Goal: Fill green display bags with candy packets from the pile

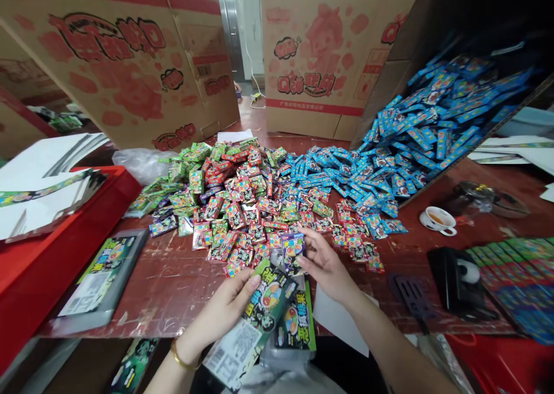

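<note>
My left hand (pixel 231 301) is closed on a long printed package (pixel 264 310) with a black and green front and a white label panel. My right hand (pixel 329 267) pinches a small purple candy packet (pixel 293 248) just beyond the top end of that package. Below and between the hands is a second black and green package (pixel 298 325), partly covered by the first. A heap of small red packets (pixel 236 215) lies right beyond my hands, mixed with green packets (pixel 197 180) and a few purple ones. Blue packets (pixel 346 172) spread to the right of them.
A tipped carton (pixel 385 100) spills blue packets from the right. Upright cartons (pixel 130 65) stand behind the heap. At left are a red tray (pixel 108 192) of cards and a finished-looking package (pixel 104 273). A cup (pixel 438 220) and a black tape dispenser (pixel 459 284) sit right.
</note>
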The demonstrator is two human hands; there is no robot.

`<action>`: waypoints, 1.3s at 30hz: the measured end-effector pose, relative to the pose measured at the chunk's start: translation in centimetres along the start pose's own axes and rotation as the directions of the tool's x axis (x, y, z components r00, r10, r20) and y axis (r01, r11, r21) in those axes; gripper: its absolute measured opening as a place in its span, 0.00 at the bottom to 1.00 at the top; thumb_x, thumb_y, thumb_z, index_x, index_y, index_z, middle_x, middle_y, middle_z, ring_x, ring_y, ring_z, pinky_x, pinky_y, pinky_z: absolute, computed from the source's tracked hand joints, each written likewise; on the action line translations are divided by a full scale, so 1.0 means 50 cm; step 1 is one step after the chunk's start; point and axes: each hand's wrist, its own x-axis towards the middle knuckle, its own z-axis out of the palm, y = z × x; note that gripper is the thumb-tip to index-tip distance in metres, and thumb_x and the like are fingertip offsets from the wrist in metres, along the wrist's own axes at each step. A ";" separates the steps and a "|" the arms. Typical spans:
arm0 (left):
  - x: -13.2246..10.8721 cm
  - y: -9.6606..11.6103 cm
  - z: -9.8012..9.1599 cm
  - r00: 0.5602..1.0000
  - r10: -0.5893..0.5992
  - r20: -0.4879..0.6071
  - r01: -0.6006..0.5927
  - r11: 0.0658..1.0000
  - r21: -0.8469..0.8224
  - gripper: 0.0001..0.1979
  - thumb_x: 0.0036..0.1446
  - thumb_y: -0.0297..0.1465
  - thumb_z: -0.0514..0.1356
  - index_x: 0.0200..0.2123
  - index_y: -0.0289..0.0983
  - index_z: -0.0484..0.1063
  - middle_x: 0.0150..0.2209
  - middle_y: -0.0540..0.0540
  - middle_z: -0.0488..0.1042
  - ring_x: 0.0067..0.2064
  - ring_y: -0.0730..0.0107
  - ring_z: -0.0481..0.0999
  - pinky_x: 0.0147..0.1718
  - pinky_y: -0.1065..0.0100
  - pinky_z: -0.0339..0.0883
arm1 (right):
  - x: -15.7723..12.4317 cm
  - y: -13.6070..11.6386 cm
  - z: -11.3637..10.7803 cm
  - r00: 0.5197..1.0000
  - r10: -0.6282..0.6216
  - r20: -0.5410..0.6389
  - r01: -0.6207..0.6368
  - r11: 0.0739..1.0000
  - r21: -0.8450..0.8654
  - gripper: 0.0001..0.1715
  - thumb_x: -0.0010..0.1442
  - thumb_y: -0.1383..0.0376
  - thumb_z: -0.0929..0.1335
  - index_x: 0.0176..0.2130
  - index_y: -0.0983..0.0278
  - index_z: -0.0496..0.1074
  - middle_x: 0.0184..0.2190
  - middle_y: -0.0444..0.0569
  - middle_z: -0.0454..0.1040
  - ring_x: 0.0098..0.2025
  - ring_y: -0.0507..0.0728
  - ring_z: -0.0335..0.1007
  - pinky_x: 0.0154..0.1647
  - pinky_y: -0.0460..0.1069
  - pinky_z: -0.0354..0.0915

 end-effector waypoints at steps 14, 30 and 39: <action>0.010 0.010 0.025 0.987 0.012 0.162 -0.027 0.996 0.088 0.19 0.61 0.44 0.49 0.33 0.36 0.72 0.30 0.49 0.72 0.31 0.68 0.69 0.32 0.71 0.62 | 0.016 -0.059 -0.053 0.956 0.070 0.285 0.127 0.776 -0.617 0.05 0.58 0.64 0.66 0.32 0.62 0.72 0.23 0.42 0.65 0.24 0.49 0.59 0.24 0.44 0.54; 0.030 -0.012 0.031 0.999 -0.008 -0.053 0.004 0.996 -0.086 0.19 0.59 0.46 0.51 0.34 0.36 0.72 0.29 0.48 0.72 0.34 0.64 0.70 0.35 0.69 0.64 | 0.036 -0.010 -0.026 0.984 -0.100 0.145 0.156 0.877 -0.454 0.07 0.51 0.60 0.73 0.31 0.61 0.76 0.49 0.50 0.65 0.50 0.59 0.64 0.51 0.53 0.59; 0.052 0.000 0.022 0.998 0.061 0.014 -0.061 0.997 -0.056 0.18 0.59 0.44 0.52 0.34 0.37 0.73 0.29 0.49 0.72 0.33 0.65 0.69 0.35 0.69 0.63 | 0.078 -0.019 -0.017 0.951 -0.078 0.300 0.193 0.906 -0.376 0.16 0.50 0.66 0.73 0.40 0.59 0.70 0.46 0.48 0.68 0.44 0.56 0.66 0.41 0.49 0.60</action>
